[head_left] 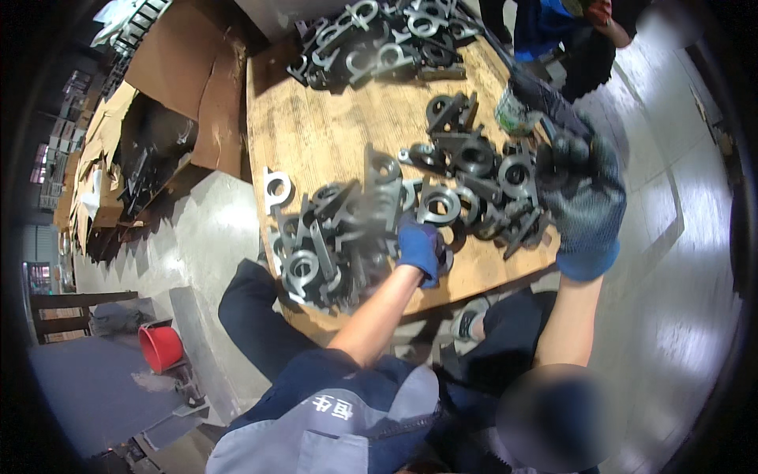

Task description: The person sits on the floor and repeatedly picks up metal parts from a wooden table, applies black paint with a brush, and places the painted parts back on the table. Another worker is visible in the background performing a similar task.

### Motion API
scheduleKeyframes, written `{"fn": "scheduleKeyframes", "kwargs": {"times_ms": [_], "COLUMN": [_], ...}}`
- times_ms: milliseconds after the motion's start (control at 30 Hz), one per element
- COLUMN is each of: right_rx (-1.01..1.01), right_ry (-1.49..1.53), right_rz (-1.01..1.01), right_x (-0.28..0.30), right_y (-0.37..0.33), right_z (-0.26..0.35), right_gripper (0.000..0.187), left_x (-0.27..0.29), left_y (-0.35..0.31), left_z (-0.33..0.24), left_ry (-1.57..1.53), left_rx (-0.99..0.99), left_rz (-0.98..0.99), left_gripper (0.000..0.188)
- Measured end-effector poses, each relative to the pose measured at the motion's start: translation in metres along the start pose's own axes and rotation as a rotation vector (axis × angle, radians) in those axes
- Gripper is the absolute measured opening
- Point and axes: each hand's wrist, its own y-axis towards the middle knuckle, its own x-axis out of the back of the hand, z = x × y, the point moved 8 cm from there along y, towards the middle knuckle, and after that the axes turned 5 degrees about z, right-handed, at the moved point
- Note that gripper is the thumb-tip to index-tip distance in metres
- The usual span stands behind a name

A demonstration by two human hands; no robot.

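Observation:
My left hand point(418, 246), in a blue glove, is closed at the table's near edge on the lower end of a dark metal bracket point(439, 205) with a round ring. My right hand point(586, 197), in a grey-and-black knitted glove with a blue cuff, is raised over the table's right edge. Its fingers are curled, and what they hold, if anything, cannot be made out. Beside it lies a pile of dark ringed brackets point(478, 158). More brackets point(304, 268) are heaped to the left of my left hand, partly blurred.
A larger heap of brackets point(379, 47) covers the far end of the wooden table point(308, 118). A can point(515, 114) stands at its right edge. Cardboard boxes point(189, 79) are on the left, a red bucket point(160, 347) lower left. Another person point(545, 31) is at the far right.

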Motion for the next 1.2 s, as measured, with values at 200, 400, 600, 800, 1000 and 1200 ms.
{"fn": "scheduleKeyframes", "kwargs": {"times_ms": [200, 400, 600, 800, 1000, 1200], "right_rx": [0.085, -0.009, 0.046, 0.044, -0.022, -0.025], "right_ry": [-0.191, 0.093, -0.43, -0.658, 0.057, -0.679], "right_rz": [-0.173, -0.278, -0.533, -0.658, -0.553, -0.361], "right_x": [0.031, 0.066, 0.099, 0.127, 0.133, 0.105], "right_y": [0.012, 0.026, 0.035, 0.053, 0.071, 0.07], "right_z": [-0.009, -0.026, -0.027, -0.031, -0.047, -0.046], "right_gripper": [0.043, 0.042, 0.036, 0.038, 0.046, 0.035], "left_x": [0.015, 0.019, -0.042, -0.098, -0.074, 0.016], "left_y": [0.018, 0.075, 0.356, 0.488, 0.525, 0.43], "left_z": [-0.006, -0.132, -0.139, -0.13, -0.122, -0.087], "left_ry": [0.252, 0.899, -0.034, -0.418, -0.259, -0.334], "left_rx": [-0.037, -0.038, -0.013, 0.167, 0.208, 0.224], "left_rz": [0.07, 0.465, 0.436, 0.277, 0.224, 0.437], "left_gripper": [0.046, 0.034, 0.052, 0.045, 0.039, 0.011]}}
